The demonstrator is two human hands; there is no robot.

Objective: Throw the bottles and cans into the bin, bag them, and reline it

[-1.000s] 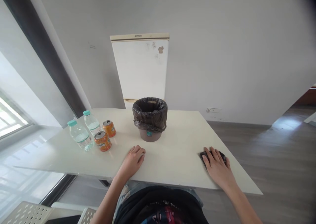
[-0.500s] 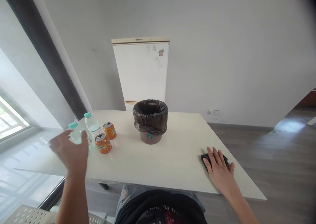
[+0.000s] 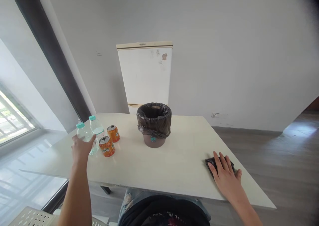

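My left hand [image 3: 82, 149] is at the nearer clear plastic bottle [image 3: 86, 133], thumb and fingers spread apart on either side of it; I cannot tell if they touch it. A second bottle [image 3: 97, 127] with the same teal cap stands just behind. Two orange drink cans, a nearer can [image 3: 107, 147] and a farther can [image 3: 113, 134], stand upright to the right of the bottles. On the table's right side, my right hand [image 3: 227, 177] lies flat with fingers stretched over a folded black plastic bag [image 3: 211, 162], covering much of it.
A brown trash bin [image 3: 154, 141] lined with a black bag stands mid-table. Behind the white table [image 3: 184, 166] are a white refrigerator [image 3: 147, 76] and a grey wall with a socket [image 3: 219, 115]. A perforated beige surface [image 3: 31, 217] shows at lower left.
My left hand has moved right and in towards the nearer bottle. My right hand stays on the black bag. The whole view has shifted slightly.
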